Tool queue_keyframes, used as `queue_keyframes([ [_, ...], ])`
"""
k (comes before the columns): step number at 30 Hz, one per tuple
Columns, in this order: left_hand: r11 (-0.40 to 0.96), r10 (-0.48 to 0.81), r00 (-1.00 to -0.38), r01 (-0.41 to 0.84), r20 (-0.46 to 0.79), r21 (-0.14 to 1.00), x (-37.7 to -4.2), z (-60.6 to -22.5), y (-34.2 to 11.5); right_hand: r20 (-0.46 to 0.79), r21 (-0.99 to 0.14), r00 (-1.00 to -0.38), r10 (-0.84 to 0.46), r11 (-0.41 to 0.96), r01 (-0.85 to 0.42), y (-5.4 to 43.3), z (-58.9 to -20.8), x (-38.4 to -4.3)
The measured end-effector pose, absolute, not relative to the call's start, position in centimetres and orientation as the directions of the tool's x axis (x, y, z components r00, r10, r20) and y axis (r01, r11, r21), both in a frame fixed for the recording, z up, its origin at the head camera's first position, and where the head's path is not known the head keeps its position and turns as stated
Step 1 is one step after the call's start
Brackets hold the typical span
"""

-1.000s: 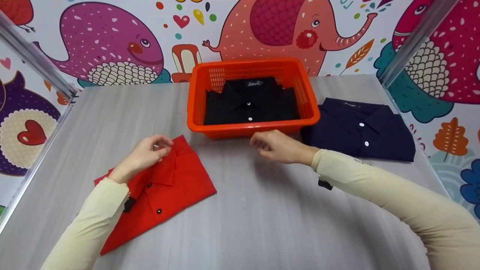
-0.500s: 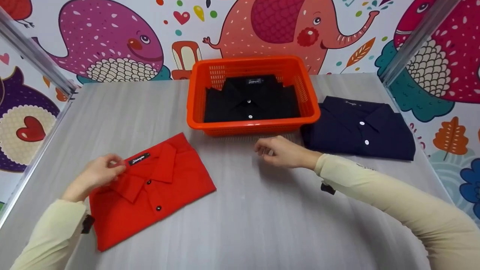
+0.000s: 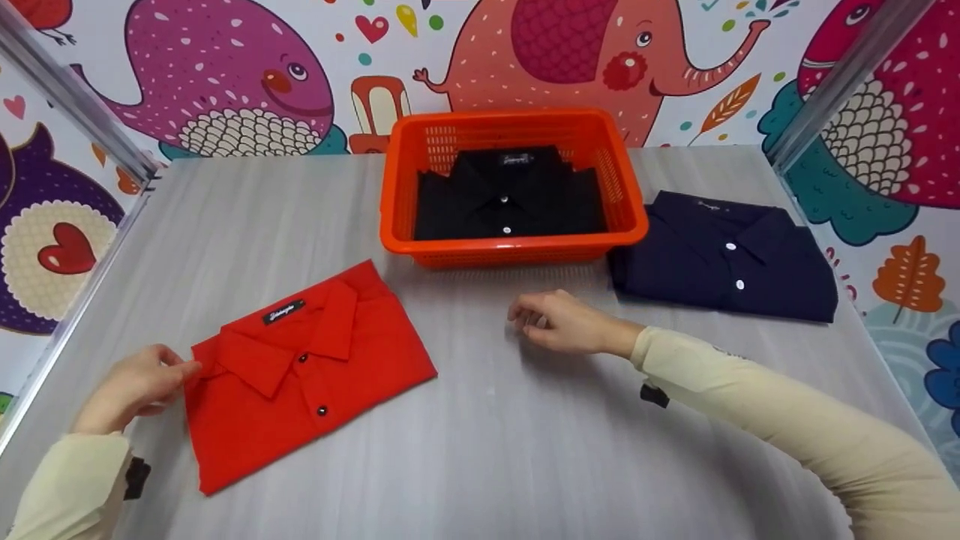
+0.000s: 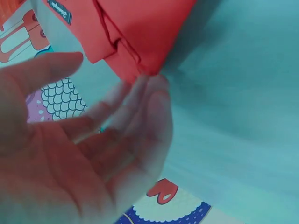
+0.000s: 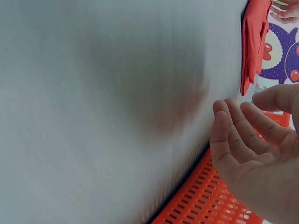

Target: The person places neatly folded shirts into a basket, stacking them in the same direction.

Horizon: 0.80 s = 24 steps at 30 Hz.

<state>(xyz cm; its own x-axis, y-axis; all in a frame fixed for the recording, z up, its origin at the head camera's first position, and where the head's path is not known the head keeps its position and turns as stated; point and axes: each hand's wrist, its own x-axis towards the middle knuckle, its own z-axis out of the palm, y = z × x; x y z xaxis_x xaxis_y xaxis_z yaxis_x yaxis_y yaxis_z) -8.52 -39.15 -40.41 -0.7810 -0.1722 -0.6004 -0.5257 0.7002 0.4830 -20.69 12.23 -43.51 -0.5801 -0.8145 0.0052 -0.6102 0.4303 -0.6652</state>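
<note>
A folded red shirt (image 3: pixel 307 382) with dark buttons lies tilted on the left of the table, its collar toward the back. My left hand (image 3: pixel 139 384) is at the shirt's left corner. In the left wrist view the fingertips of that hand (image 4: pixel 112 144) meet or overlap the red corner, the thumb stands apart, and nothing is gripped. My right hand (image 3: pixel 564 321) hovers over the table in front of the orange basket (image 3: pixel 517 244), fingers loosely bent and holding nothing. Inside the basket rests a folded black shirt (image 3: pixel 465 206) with white buttons.
To the basket's right lies a folded navy shirt (image 3: pixel 690 270), close against it. The grey table (image 3: pixel 480 450) is bordered by walls printed with cartoon animals and by metal posts (image 3: pixel 840 82) at the back corners.
My left hand has moved left and toward me, from above the red shirt's collar to its left corner, uncovering the label. My right hand has come slightly nearer, away from the basket.
</note>
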Motion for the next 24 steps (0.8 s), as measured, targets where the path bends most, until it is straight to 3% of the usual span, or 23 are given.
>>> queue_keyframes([
  [6, 0.694, -0.207, -0.759, -0.558, -0.617, 0.455, -7.6, -40.5, -38.7, -0.016, -0.696, -0.622, -0.783, 0.456, -0.555, 10.6, -44.3, -19.8],
  [12, 0.661, -0.24, -0.709, -0.62, -0.663, 0.424, -7.5, -40.9, -38.0, -0.124, -0.76, -0.702, -0.701, 0.521, -0.387, 7.5, -44.6, -19.1],
  [24, 0.629, -0.257, -0.701, -0.644, -0.665, 0.436, -7.5, -41.4, -37.4, -0.189, -0.947, -0.708, -0.681, 0.318, -0.052, 2.1, -44.7, -18.1],
])
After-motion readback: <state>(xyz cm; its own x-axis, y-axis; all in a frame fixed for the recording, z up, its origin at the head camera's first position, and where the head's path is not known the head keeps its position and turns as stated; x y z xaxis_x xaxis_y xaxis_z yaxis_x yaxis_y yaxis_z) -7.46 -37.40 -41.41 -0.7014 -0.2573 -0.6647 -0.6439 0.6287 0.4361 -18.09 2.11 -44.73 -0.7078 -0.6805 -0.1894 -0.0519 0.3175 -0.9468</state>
